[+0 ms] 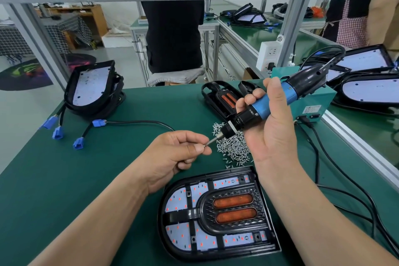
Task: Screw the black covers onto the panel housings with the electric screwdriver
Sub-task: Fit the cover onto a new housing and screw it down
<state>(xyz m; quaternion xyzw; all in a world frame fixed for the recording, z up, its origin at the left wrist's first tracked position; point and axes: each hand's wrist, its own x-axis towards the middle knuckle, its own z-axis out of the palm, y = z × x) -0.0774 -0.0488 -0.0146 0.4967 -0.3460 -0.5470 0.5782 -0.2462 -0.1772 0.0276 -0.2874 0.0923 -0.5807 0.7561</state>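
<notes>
My right hand point(269, 123) grips the blue-and-black electric screwdriver point(278, 97), tilted with its bit pointing down-left. My left hand point(177, 153) pinches a small screw point(204, 146) at the tip of the bit. Below both hands lies a panel housing point(218, 216) with a black cover point(232, 207) set on it, showing two orange lenses and a white board with red dots. A heap of loose screws point(233, 147) sits just beyond the housing.
Spare black covers point(222, 97) lie behind the screws. A stack of housings point(92, 86) with blue connectors point(58, 131) stands at the back left. A teal power box point(313, 101) and cables point(345, 179) are on the right, more housings point(371, 90) beyond. People stand behind the bench.
</notes>
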